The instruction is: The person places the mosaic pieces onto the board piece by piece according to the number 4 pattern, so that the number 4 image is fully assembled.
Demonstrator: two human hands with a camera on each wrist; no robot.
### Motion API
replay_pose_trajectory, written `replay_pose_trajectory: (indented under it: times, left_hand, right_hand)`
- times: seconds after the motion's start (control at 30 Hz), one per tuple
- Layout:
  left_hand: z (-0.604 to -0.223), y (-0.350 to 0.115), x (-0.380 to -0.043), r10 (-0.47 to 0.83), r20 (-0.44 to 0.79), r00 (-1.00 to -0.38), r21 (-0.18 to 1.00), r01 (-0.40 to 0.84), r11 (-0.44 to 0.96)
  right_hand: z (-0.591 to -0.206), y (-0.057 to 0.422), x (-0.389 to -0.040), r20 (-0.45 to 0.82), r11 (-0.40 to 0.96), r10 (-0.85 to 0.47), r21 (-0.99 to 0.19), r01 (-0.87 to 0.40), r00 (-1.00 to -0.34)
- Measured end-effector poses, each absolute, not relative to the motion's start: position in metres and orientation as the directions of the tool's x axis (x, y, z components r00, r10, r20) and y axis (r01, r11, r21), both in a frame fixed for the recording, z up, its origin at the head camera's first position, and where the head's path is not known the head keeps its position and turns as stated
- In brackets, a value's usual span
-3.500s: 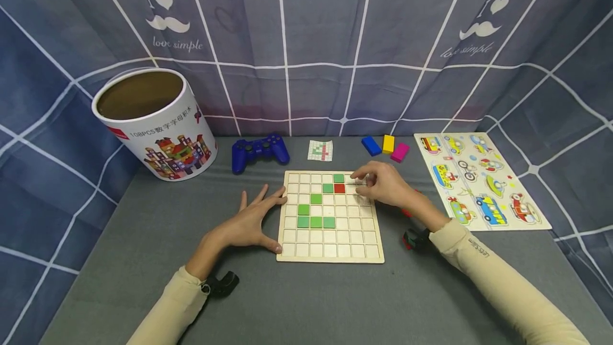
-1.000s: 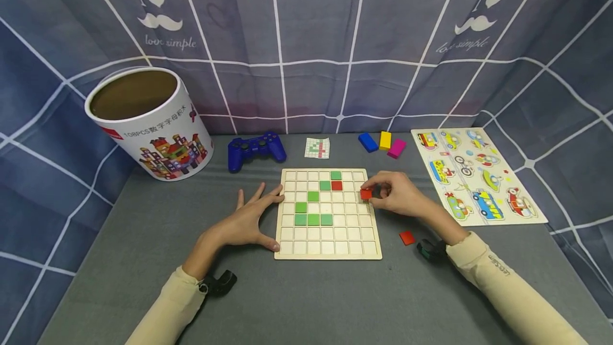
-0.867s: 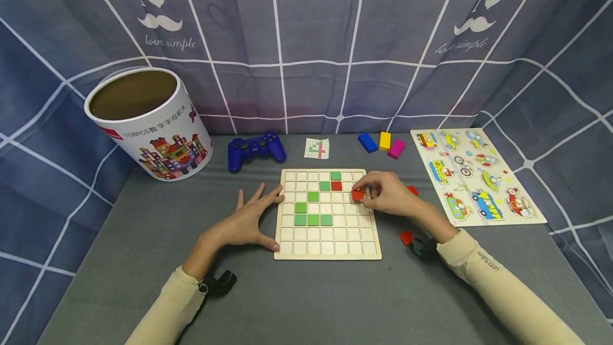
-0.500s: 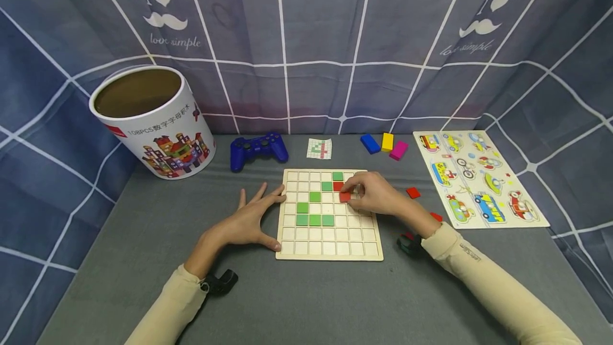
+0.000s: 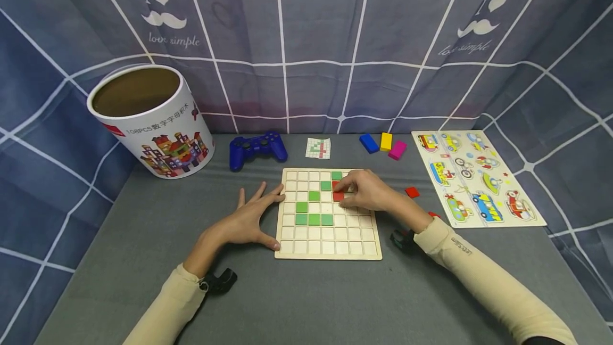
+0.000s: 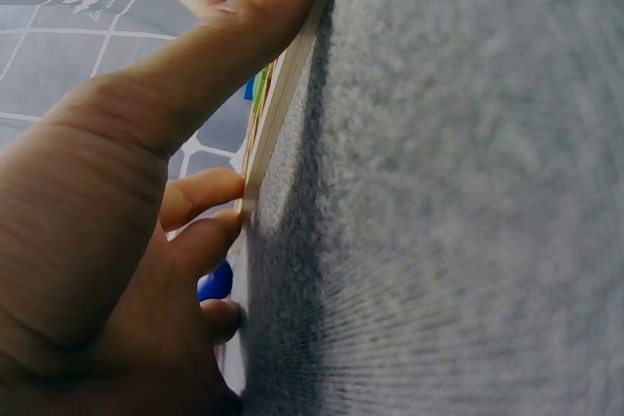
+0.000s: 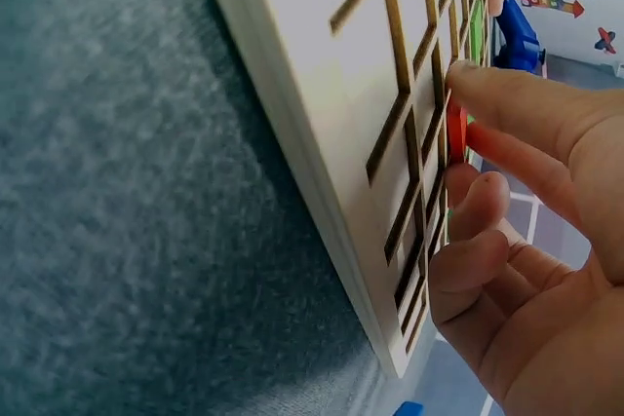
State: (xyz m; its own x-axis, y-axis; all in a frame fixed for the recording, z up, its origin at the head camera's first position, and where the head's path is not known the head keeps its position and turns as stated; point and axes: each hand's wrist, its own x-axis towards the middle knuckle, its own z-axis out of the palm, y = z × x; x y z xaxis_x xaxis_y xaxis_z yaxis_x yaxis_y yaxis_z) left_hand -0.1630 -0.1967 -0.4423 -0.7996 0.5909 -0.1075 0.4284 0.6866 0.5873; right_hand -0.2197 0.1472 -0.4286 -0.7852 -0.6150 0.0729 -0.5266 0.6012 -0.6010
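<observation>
A wooden grid board (image 5: 330, 253) lies on the table, with several green tiles (image 5: 314, 219) in a stepped pattern. Thumb and fingertips of my right hand (image 5: 369, 190) pinch a red tile (image 5: 338, 196) low over the grid, just below another red tile (image 5: 336, 186). In the right wrist view that red tile (image 7: 456, 132) shows between thumb and finger, close against the board. My left hand (image 5: 246, 222) is spread along the board's left edge, thumb at the lower corner and fingertips higher up; the left wrist view shows the thumb (image 6: 224, 51) against the board's side.
Loose red tiles (image 5: 412, 192) lie right of the board, one partly hidden by the right sleeve. Behind it are a small pattern card (image 5: 318, 148), a blue game controller (image 5: 258, 149) and coloured blocks (image 5: 369, 143). A large tub (image 5: 167, 126) stands left, a picture puzzle board (image 5: 479, 180) right.
My right hand has carried a red tile from the board's right edge leftward across the grid to the spot below the placed red tile. My left hand has stayed at the edge.
</observation>
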Motion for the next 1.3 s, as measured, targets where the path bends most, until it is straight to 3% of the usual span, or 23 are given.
replay_pose_trajectory:
  times: [0.27, 0.8, 1.3]
  left_hand:
    - [-0.444, -0.197, -0.163, 0.591, -0.102, -0.8, 0.589, 0.43, 0.684]
    - [-0.443, -0.197, -0.162, 0.584, -0.116, -0.803, 0.598, 0.413, 0.687]
    - [-0.443, -0.197, -0.163, 0.579, -0.114, -0.807, 0.594, 0.412, 0.691]
  right_hand:
    - [-0.422, 0.174, -0.214, 0.087, 0.572, -0.582, -0.663, -0.483, -0.808]
    - [-0.418, 0.293, -0.206, 0.051, 0.706, -0.366, -0.636, -0.313, -0.929]
    - [-0.431, 0.303, -0.206, -0.003, 0.746, -0.357, -0.603, -0.283, -0.934]
